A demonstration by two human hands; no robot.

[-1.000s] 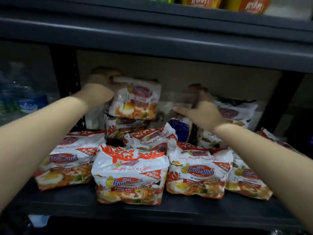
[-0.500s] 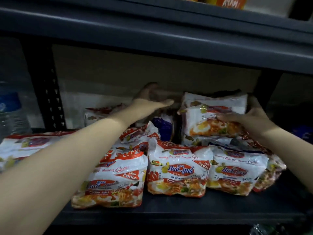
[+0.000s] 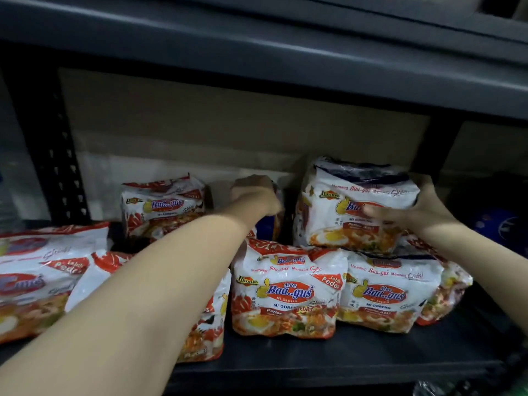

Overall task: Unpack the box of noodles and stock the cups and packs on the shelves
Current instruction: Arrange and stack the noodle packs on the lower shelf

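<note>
While both arms reach deep into the rack, largest item first: dark metal shelf (image 3: 357, 358) carries the whole stock, w/ the upper shelf (image 3: 285, 61) close overhead, so headroom is tight.

Front row: multipacks lie flat along the shelf edge, incl. centre front pack (image 3: 285, 292) and right front pack (image 3: 391, 295), touching side by side. Back left pack (image 3: 163, 207) stands behind them, apart from the hands.

Held pack (image 3: 354, 207): sits on top of the right front pack, back right of the shelf, upright-ish, label facing out. Right hand (image 3: 420, 210) grips its right end, fingers wrapped across the front face, thumb hidden behind.

Left hand (image 3: 254, 195): at the back, centre, fingers curled on smth dark blue (image 3: 265, 227); what it is, can't tell, and whether it really holds it, can't tell.

Handling est.: pack = soft crinkly film, slippery, light; contents brittle, prob. crack if squeezed hard. Best hold at the short ends or flat under the base, not by the seam. Stacked 2 high, could slide fwd off the glossy pack below; seat it square.
</note>
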